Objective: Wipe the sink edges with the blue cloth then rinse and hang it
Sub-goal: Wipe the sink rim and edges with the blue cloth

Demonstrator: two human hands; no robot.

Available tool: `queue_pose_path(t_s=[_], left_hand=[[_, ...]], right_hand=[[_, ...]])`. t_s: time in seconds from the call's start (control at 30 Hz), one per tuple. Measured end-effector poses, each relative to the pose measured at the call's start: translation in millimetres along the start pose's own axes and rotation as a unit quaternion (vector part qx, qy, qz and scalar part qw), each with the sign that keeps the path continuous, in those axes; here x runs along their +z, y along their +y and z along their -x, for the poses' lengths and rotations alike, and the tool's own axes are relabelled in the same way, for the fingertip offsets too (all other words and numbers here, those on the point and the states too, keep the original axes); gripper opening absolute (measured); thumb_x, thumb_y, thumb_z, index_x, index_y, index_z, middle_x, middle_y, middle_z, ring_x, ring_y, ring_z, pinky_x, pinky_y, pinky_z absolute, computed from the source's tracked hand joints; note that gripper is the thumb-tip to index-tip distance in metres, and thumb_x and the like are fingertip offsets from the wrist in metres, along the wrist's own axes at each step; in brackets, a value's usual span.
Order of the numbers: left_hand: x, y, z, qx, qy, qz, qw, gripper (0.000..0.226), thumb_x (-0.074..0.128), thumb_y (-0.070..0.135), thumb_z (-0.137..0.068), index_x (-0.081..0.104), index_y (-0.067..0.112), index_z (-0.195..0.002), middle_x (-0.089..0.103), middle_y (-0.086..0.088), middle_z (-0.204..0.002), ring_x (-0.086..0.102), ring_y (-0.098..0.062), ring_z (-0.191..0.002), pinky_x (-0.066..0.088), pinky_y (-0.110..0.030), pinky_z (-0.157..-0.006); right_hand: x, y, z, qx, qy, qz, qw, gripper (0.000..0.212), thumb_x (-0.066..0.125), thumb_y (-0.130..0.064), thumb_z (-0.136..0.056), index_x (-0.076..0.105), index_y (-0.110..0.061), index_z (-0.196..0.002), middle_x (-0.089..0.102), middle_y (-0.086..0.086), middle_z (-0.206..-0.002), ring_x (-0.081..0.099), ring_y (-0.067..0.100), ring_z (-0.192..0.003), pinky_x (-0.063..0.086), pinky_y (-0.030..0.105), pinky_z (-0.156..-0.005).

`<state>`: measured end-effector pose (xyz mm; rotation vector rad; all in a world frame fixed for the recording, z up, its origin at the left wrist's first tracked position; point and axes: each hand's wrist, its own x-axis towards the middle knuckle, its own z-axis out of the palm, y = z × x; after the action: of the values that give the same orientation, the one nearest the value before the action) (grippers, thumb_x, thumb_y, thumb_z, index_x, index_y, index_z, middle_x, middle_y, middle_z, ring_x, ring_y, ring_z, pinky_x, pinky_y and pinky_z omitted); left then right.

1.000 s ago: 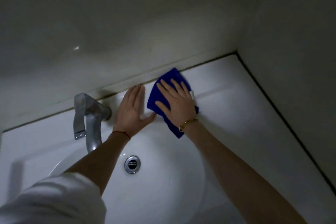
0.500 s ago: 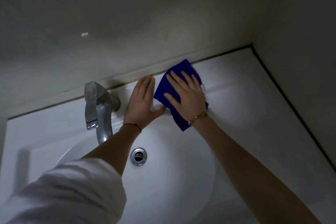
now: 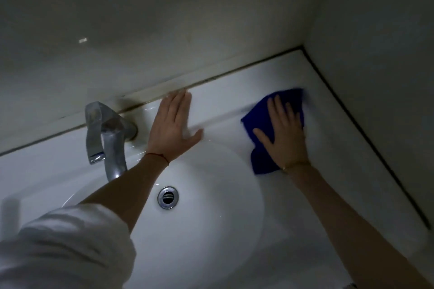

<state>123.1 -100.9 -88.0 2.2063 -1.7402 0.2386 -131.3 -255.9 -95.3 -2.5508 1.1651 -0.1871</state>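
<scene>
Left hand (image 3: 172, 128): I see it flat and open on the sink (image 3: 328, 171) rim, beside the faucet (image 3: 105, 134)
Right hand (image 3: 283, 134): fingers spread, palm pressing down
Blue cloth (image 3: 260, 122): under my right hand, near the wall corner

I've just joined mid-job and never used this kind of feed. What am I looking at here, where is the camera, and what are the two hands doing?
There is no machine: a person works with bare hands, and the one camera sits on their head, looking down. Below is a white sink with a metal faucet at the back and a drain in the bowl. The right hand lies flat on a blue cloth, pressing it onto the sink's back ledge near the corner of the walls. The left hand rests open and flat on the ledge beside the faucet, holding nothing.
</scene>
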Motion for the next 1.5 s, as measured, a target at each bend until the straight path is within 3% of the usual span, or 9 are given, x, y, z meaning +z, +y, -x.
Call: queue_pose_path(t_s=[0.23, 0.43, 0.63, 0.83, 0.93, 1.07, 1.2, 1.33, 1.5], left_hand=[[7, 18, -54, 0.117, -0.062, 0.042, 0.990, 0.080, 0.056, 0.054, -0.095, 0.029, 0.007, -0.154, 0.032, -0.011, -0.159, 0.027, -0.027, -0.148, 0.024, -0.042, -0.122], [20, 15, -59, 0.127, -0.062, 0.035, 0.989, 0.072, 0.057, 0.046, -0.097, 0.034, 0.004, -0.152, 0.037, -0.016, -0.155, 0.032, -0.032, -0.145, 0.022, -0.041, -0.123], [21, 15, -59, 0.125, -0.063, 0.039, 0.989, 0.070, 0.057, 0.044, -0.096, 0.035, 0.005, -0.151, 0.038, -0.015, -0.155, 0.033, -0.032, -0.144, 0.025, -0.042, -0.122], [24, 12, -60, 0.134, -0.056, 0.042, 0.989, 0.070, 0.057, 0.043, -0.096, 0.037, 0.004, -0.150, 0.040, -0.016, -0.154, 0.034, -0.033, -0.143, 0.026, -0.043, -0.121], [24, 12, -60, 0.132, -0.057, 0.041, 0.989, 0.070, 0.057, 0.044, -0.096, 0.036, 0.004, -0.150, 0.039, -0.015, -0.154, 0.033, -0.033, -0.144, 0.026, -0.044, -0.121], [25, 12, -60, 0.139, -0.044, 0.038, 0.989, 0.069, 0.056, 0.044, -0.096, 0.038, 0.004, -0.150, 0.041, -0.016, -0.153, 0.034, -0.034, -0.143, 0.023, -0.041, -0.122], [26, 11, -60, 0.147, -0.030, 0.036, 0.988, 0.068, 0.058, 0.042, -0.096, 0.040, 0.003, -0.148, 0.043, -0.017, -0.152, 0.037, -0.035, -0.142, 0.026, -0.042, -0.121], [27, 10, -60, 0.147, -0.029, 0.031, 0.988, 0.068, 0.057, 0.043, -0.096, 0.040, 0.003, -0.148, 0.043, -0.017, -0.152, 0.038, -0.035, -0.142, 0.027, -0.044, -0.120], [28, 10, -59, 0.144, -0.030, 0.027, 0.989, 0.068, 0.057, 0.044, -0.097, 0.040, 0.003, -0.148, 0.043, -0.017, -0.152, 0.037, -0.035, -0.142, 0.029, -0.046, -0.120]], right_hand=[[-3, 3, 46, -0.127, -0.054, 0.046, 0.989, 0.068, 0.032, -0.065, -0.092, 0.025, -0.030, -0.150, 0.019, -0.012, -0.158, 0.015, 0.019, -0.146, 0.004, 0.041, -0.120], [7, -6, 19, 0.016, 0.016, 0.059, 0.998, 0.067, 0.032, -0.058, -0.094, 0.025, -0.023, -0.151, 0.024, -0.001, -0.157, 0.018, 0.028, -0.145, 0.008, 0.048, -0.119], [4, 6, 39, -0.142, -0.033, 0.034, 0.989, 0.061, 0.035, -0.056, -0.096, 0.028, -0.028, -0.150, 0.024, -0.008, -0.157, 0.017, 0.021, -0.146, 0.011, 0.045, -0.119], [3, 9, 5, 0.047, 0.034, 0.054, 0.997, 0.069, 0.032, -0.056, -0.093, 0.026, -0.017, -0.151, 0.026, 0.005, -0.157, 0.022, 0.031, -0.143, 0.009, 0.047, -0.118], [11, -12, 32, -0.052, -0.007, 0.030, 0.998, 0.066, 0.035, -0.056, -0.094, 0.029, -0.021, -0.150, 0.027, 0.001, -0.156, 0.021, 0.029, -0.144, 0.014, 0.050, -0.118], [5, 8, 61, -0.162, -0.048, 0.015, 0.986, 0.064, 0.037, -0.058, -0.095, 0.027, -0.027, -0.150, 0.022, -0.008, -0.157, 0.014, 0.018, -0.146, 0.008, 0.042, -0.120], [-10, 40, 26, -0.062, -0.011, 0.031, 0.998, 0.066, 0.035, -0.060, -0.094, 0.028, -0.026, -0.150, 0.025, -0.005, -0.157, 0.020, 0.024, -0.145, 0.013, 0.046, -0.119], [3, 9, 11, 0.027, 0.023, 0.049, 0.998, 0.070, 0.035, -0.058, -0.093, 0.027, -0.020, -0.150, 0.027, 0.003, -0.156, 0.022, 0.031, -0.143, 0.011, 0.047, -0.119], [16, -18, 62, -0.149, -0.053, 0.012, 0.987, 0.064, 0.036, -0.057, -0.095, 0.027, -0.026, -0.150, 0.023, -0.006, -0.157, 0.015, 0.022, -0.146, 0.007, 0.043, -0.120]])
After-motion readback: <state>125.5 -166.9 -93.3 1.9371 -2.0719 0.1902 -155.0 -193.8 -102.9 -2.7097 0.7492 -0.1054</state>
